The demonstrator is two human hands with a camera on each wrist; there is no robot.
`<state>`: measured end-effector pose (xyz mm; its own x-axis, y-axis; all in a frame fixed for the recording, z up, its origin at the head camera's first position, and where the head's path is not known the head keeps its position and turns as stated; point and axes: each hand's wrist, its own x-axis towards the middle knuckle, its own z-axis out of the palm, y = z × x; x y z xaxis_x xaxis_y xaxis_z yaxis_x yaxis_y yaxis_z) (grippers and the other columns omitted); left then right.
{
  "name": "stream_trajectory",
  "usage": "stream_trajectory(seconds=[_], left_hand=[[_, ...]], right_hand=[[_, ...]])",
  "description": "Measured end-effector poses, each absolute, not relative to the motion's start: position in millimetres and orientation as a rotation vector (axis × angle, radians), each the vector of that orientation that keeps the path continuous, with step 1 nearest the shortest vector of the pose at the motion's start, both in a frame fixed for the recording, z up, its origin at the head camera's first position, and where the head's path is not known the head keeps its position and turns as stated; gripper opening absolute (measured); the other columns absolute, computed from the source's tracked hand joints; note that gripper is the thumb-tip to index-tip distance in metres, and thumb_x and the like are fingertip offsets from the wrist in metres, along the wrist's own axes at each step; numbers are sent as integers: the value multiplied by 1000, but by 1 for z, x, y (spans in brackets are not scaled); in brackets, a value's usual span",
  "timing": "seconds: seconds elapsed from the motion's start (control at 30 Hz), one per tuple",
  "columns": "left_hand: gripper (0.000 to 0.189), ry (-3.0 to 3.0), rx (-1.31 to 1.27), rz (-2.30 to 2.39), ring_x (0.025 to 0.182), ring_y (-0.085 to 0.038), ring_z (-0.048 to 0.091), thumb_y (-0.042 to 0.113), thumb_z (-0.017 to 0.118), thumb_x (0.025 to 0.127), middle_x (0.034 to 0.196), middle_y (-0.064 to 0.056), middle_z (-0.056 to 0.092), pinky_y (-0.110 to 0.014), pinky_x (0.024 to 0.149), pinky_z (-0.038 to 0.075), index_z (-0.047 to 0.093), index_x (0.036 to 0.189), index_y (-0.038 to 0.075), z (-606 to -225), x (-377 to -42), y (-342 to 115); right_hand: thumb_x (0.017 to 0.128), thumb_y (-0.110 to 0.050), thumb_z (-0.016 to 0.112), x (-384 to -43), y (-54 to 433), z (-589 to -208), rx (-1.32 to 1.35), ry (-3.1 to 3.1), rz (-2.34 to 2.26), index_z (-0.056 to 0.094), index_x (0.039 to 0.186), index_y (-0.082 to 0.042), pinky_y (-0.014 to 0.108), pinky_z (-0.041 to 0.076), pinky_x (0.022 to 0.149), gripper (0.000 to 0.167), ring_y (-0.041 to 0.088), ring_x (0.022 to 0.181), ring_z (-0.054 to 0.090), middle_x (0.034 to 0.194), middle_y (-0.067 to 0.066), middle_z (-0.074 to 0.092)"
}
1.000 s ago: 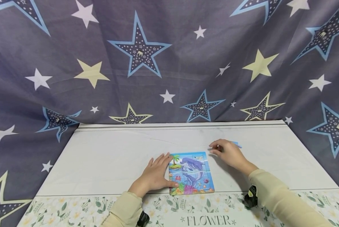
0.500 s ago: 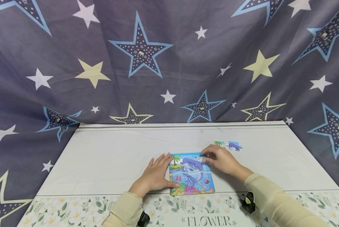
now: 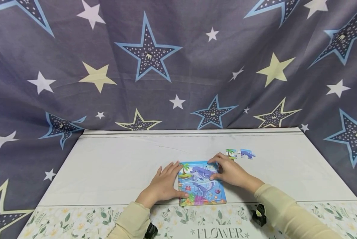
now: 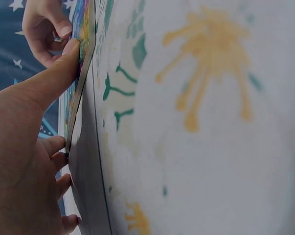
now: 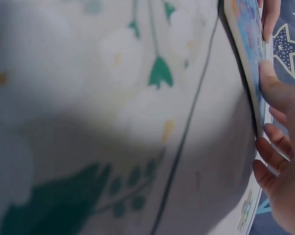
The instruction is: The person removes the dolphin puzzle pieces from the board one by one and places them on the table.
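Note:
A square jigsaw puzzle (image 3: 200,189) with a dolphin picture and blue border lies flat on the white cloth. My left hand (image 3: 163,183) rests at its left edge, fingers straight and spread, thumb (image 4: 69,58) lying on the picture. At the upper right of the puzzle is my right hand (image 3: 230,170). Its thumb (image 5: 270,81) touches the picture, and the index finger reaches the top border, apart from the thumb. Under the palm, the puzzle's right edge is partly hidden. No piece shows between the right fingers. Behind that hand lie two loose puzzle pieces, a palm tree piece (image 3: 230,153) and a dolphin piece (image 3: 247,154).
The white cloth (image 3: 121,166) covers the table, with a floral band (image 3: 88,215) along the front that bears the word FLOWER. A grey curtain (image 3: 190,73) printed with stars hangs behind and at both sides.
My right hand has moved left and down from beside the puzzle onto its upper right part, uncovering the two loose pieces. Thumb and index finger have spread apart. The left hand stays put.

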<state>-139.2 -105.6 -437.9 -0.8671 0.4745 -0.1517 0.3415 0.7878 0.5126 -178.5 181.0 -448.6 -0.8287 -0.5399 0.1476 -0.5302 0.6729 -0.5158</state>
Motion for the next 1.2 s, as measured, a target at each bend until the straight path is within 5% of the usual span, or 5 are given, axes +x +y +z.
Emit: stream_trajectory(seconds=[0.63, 1.2], left_hand=[[106, 2711, 624, 715, 150, -32, 16, 59, 79, 74, 163, -10, 23, -61, 118, 7, 31, 155, 9, -440, -141, -104], [106, 2701, 631, 698, 150, -32, 15, 59, 78, 75, 163, -10, 22, -61, 118, 6, 31, 155, 8, -440, -141, -106]], right_hand=[[78, -29, 84, -178, 176, -440, -883, 2863, -723, 66, 124, -8, 34, 48, 72, 54, 13, 87, 52, 108, 3, 53], [76, -30, 84, -177, 173, -438, -929, 2909, -611, 67, 126, -5, 25, 38, 63, 59, 8, 75, 42, 107, 3, 51]])
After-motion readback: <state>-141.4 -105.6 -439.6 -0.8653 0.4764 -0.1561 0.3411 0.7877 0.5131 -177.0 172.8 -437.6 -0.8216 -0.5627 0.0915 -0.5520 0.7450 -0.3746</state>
